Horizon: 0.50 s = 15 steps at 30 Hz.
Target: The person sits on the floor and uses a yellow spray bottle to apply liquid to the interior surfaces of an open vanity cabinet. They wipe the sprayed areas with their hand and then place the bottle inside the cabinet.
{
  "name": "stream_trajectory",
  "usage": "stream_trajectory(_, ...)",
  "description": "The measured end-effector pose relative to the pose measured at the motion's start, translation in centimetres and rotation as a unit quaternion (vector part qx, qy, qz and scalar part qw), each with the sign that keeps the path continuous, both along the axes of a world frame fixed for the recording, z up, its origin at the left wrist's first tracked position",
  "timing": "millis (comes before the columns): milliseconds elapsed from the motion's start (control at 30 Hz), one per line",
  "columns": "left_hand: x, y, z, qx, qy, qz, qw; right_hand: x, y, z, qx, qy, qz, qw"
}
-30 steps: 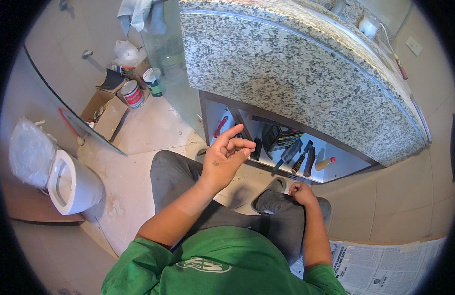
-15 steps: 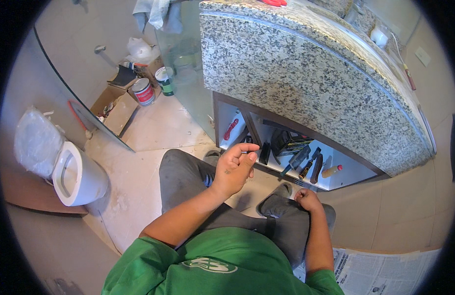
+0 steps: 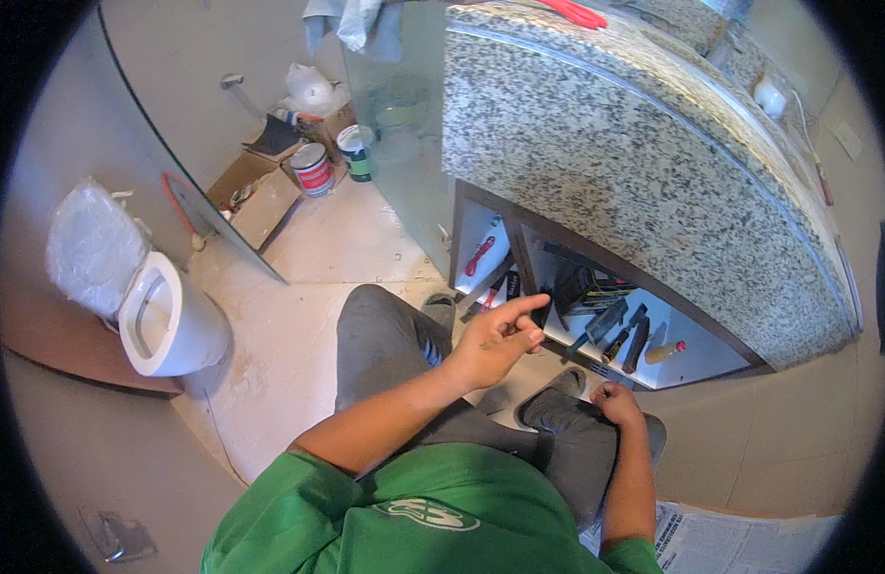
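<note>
My left hand (image 3: 500,346) is raised in front of the open cabinet, its index finger stretched out toward the shelf and the other fingers curled; nothing shows in it. Low by my right knee, my right hand (image 3: 618,405) rests with its fingers curled in, and I see nothing in them. Inside the cabinet, close beyond the left fingertip, lie a flat-bladed tool with a green handle (image 3: 600,325), a dark-handled tool (image 3: 617,345), a dark curved tool (image 3: 636,344) and a yellowish bottle with a red cap (image 3: 665,352). A red tool (image 3: 479,256) sits in the left compartment.
A speckled granite counter (image 3: 605,153) overhangs the cabinet. At left stand a toilet (image 3: 179,325) and a glass panel (image 3: 390,143); behind are paint cans (image 3: 311,172) and a cardboard box (image 3: 265,210). Newspaper (image 3: 739,540) covers floor at lower right.
My view has shifted, so the surroundings sit farther right. The left index finger has straightened and points farther out toward the cabinet. My right hand stays by the knee.
</note>
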<state>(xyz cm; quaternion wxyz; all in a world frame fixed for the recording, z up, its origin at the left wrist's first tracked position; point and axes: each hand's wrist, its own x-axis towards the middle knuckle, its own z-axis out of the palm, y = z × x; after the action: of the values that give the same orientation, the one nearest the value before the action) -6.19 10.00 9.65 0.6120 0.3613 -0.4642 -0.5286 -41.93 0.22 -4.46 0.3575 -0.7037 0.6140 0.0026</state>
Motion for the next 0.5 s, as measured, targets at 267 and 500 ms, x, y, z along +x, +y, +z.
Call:
stream_trajectory(267, -0.6, 1.3, 0.6, 0.058, 0.035, -0.018, 0.998, 0.1, -0.1, -0.7, 0.024, -0.027, -0.010, 0.999)
stream_trajectory(500, -0.8, 1.7, 0.0, 0.020, -0.028, -0.010, 0.999, -0.7, -0.6, -2.1, 0.030, -0.038, -0.031, 0.998)
